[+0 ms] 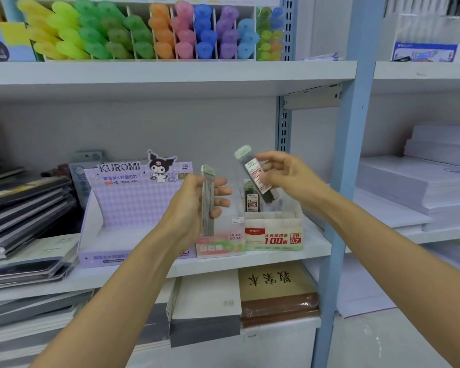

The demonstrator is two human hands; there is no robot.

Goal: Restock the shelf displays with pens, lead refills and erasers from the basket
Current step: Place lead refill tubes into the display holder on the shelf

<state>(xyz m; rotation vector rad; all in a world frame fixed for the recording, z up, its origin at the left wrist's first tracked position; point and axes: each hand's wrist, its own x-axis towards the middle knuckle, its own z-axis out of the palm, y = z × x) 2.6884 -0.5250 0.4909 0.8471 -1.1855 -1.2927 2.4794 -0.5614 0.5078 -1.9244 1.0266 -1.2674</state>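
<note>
1. We see the left hand (194, 208) gripping a flat refill case (207, 197) upright, fingers (222, 191) curled round it, in front of the purple box (133, 208) and above the pink box (221, 244)
2. The right hand (287, 176) pinches a round refill tube (254, 172), tilted with its green cap up-left, over the cream box (274, 236)
3. We spot a second tube (251, 201) standing in the cream box
4. The three boxes sit side by side on the shelf (250, 261)
5. Highlighters (144, 30) above, notebooks (24, 203) stacked left
</note>
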